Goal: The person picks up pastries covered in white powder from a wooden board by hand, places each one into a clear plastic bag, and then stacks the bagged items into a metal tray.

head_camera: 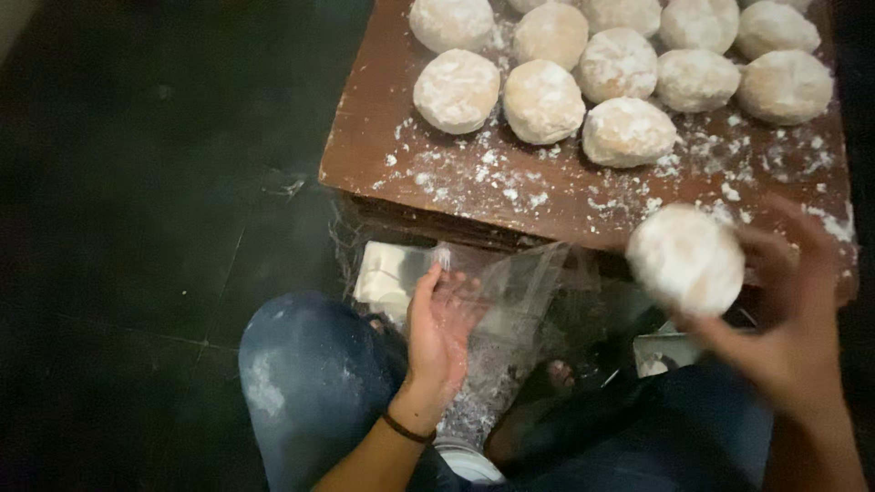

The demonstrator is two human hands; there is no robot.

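Observation:
My right hand [784, 319] grips a round, flour-dusted dough ball [685, 258] just off the near edge of a low brown wooden board [365, 137]. My left hand [436, 333], with a dark band at the wrist, holds a clear plastic bag [515, 301] open above my knees, to the left of the held ball. Several more floured dough balls [542, 100] lie in rows on the far part of the board. Loose flour [492, 173] is scattered over the board's near strip.
The dark tiled floor [137, 228] stretches to the left. My jeans-clad knee [310, 374] is at the bottom centre. A white packet [387, 273] sits under the board's near edge, and a pale object [661, 351] lies below the right hand.

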